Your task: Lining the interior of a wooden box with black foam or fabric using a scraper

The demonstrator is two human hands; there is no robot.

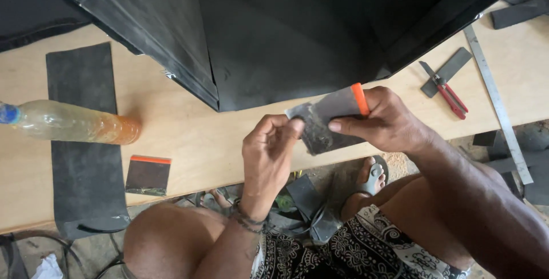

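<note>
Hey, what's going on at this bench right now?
A seated person holds a flat metal scraper with an orange handle in the right hand, while the left hand pinches its grimy blade edge. On the wooden bench lie a second small scraper, a plastic bottle of amber liquid, black rubber strips, red-handled pliers and a metal ruler.

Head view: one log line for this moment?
right hand: grips orange-edged scraper | left hand: pinches its blade corner | wooden board: plastic bottle, red pliers
</note>
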